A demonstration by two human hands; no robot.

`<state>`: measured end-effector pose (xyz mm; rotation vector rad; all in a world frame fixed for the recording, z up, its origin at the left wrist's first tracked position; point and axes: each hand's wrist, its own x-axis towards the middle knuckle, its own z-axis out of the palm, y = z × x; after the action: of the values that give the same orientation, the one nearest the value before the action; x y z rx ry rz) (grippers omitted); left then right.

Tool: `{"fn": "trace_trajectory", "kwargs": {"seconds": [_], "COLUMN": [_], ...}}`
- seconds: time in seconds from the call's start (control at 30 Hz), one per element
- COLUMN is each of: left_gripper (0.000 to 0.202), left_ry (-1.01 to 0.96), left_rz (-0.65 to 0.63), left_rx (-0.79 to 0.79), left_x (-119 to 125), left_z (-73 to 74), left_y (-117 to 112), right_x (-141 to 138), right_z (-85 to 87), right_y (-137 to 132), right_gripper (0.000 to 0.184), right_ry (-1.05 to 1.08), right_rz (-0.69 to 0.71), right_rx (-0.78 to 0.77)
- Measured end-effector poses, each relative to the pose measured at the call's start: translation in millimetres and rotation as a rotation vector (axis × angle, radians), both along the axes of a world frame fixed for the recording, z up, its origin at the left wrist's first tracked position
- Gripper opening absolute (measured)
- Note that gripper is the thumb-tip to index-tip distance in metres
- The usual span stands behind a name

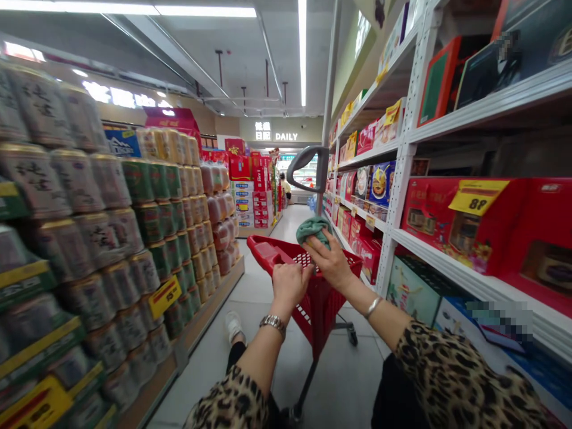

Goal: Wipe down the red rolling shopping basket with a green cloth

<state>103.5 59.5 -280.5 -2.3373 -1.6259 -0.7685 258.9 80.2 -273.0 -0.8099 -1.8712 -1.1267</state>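
A red plastic shopping cart (316, 342) with perforated sides stands tilted in front of me, a grey pole and loop handle (308, 170) rising at its far side. My left hand (291, 283), with a metal watch at the wrist, is closed over the near part of the cart's rim. A crumpled green cloth (313, 228) is under the fingers of my right hand (331, 262), which presses it at the far rim by the foot of the pole. What lies inside the basket is mostly hidden by my hands.
Stacks of shrink-wrapped cans (107, 238) line the left side on a low platform. White shelving (409, 143) with red gift boxes (465, 226) runs close along the right. A tiled floor (292, 221) leads down the aisle. One cart wheel (353, 337) shows at right.
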Motion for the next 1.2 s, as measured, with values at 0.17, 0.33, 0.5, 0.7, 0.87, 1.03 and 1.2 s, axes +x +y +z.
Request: {"fn": "trace_trajectory", "kwargs": {"seconds": [0.17,0.33,0.5,0.7,0.87,1.03,1.2], "left_gripper": [0.058,0.051,0.042,0.036,0.045,0.051,0.045], "left_ry": [-0.037,-0.031,-0.046,-0.203,-0.173,-0.068,0.059], "left_rz": [-0.036,-0.116,-0.244,-0.18,0.083,0.065,-0.037], "left_rx": [0.026,0.074,0.117,0.244,0.127,-0.023,-0.082], "left_x": [11,26,27,-21,-66,-73,-46], "left_z": [-5.4,-13.3,-26.3,-13.5,16.9,17.0,5.8], "left_y": [-6,-9,-19,4,60,92,88], "right_x": [16,33,48,67,86,94,91], "right_z": [-22.5,-45.3,-71.3,-73.7,-59.9,-44.0,-36.2], "right_y": [-12,-21,-32,-36,-36,-42,-40], "right_gripper": [0.038,0.039,0.042,0.052,0.054,0.051,0.056], "right_ry": [0.082,0.157,0.217,0.233,0.215,0.385,0.452], "right_rz": [0.054,0.078,0.088,0.069,-0.091,-0.197,-0.107], "right_rx": [-0.146,-0.228,-0.317,-0.34,-0.406,-0.322,-0.437]}}
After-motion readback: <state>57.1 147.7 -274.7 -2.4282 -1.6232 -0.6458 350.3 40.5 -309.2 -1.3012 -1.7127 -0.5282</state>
